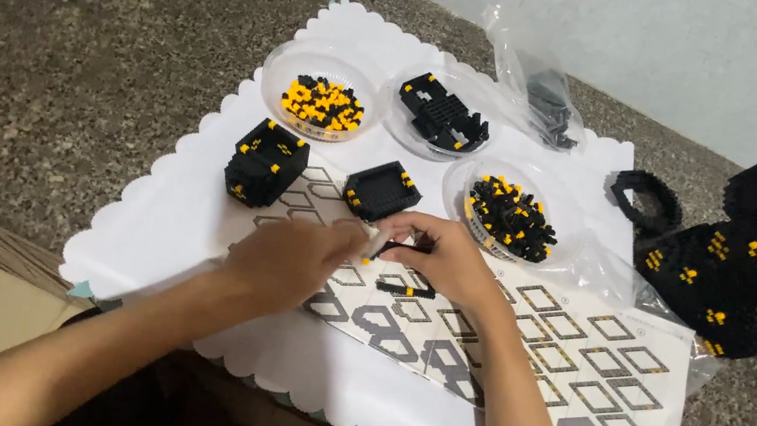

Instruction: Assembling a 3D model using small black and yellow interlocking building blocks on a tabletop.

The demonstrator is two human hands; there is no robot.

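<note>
L hand: fingers pinched on small black piece, steadying it.
R hand: fingers clamped on same piece, pressing.
Strip: at 6 o'clock, on instr. sheet, within reach.

A small black brick piece — thin and elongated — sits pinched between the fingertips of both hands, level above the instruction sheet. Just below it, a slim black-and-yellow strip lies flat on that sheet.

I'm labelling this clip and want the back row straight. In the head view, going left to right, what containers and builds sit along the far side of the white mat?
Bowl of yellow and black bricks → bowl with black assembly → clear plastic bag → black ring piece → large black and yellow build.
</note>
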